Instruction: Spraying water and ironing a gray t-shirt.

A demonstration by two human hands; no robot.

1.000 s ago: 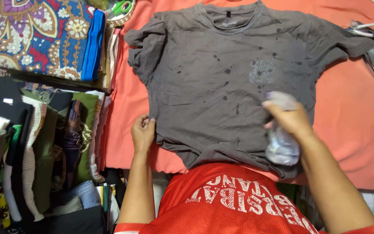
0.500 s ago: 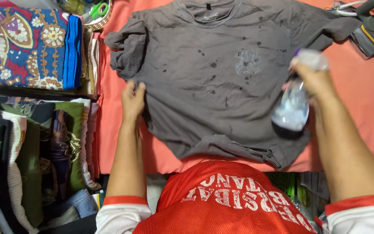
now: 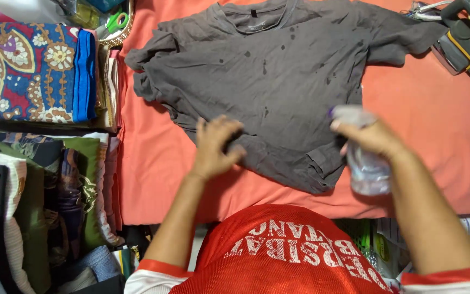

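A dark grey T-shirt (image 3: 284, 71), speckled with wet spots, lies spread on an orange-red cloth-covered board (image 3: 153, 163). My left hand (image 3: 216, 147) rests flat on the shirt's lower hem, fingers spread. My right hand (image 3: 371, 136) grips a clear plastic spray bottle (image 3: 365, 169) just over the shirt's lower right corner, the nozzle pointing left toward the fabric.
Folded patterned fabrics (image 3: 28, 71) are stacked at the left, with more clothes (image 3: 39, 207) piled below them. Green-handled scissors (image 3: 116, 23) lie in a tray at the top. An iron (image 3: 463, 43) sits at the top right corner of the board.
My left hand slid from the shirt's left edge to its lower hem. The right hand with the bottle dropped lower and nearer the shirt's bottom corner. The view shifted left.
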